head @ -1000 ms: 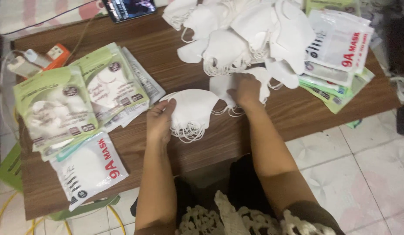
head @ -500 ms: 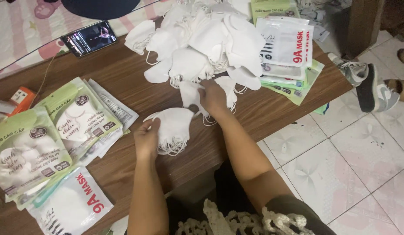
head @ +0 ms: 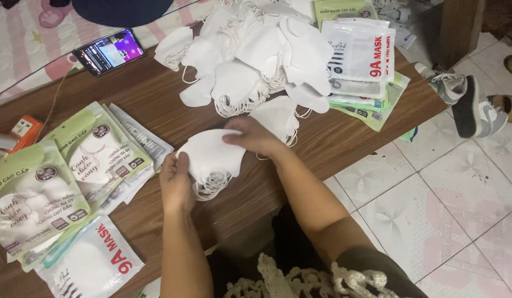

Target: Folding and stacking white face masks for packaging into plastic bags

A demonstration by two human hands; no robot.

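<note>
Left hand (head: 176, 185) and right hand (head: 253, 135) grip a small stack of white folded face masks (head: 212, 157) above a brown wooden table (head: 156, 107), near a heap of loose white masks (head: 256, 49).

- Left hand (head: 176, 185) and right hand (head: 255, 136): bare, no gloves, rings or watch visible.
- Forearms bare up to the elbows, no sleeves over them.
- Dark short sleeve edge at right upper arm, bottom of frame.
- Cream crochet lace trim (head: 300, 281) across dark top at chest.
</note>
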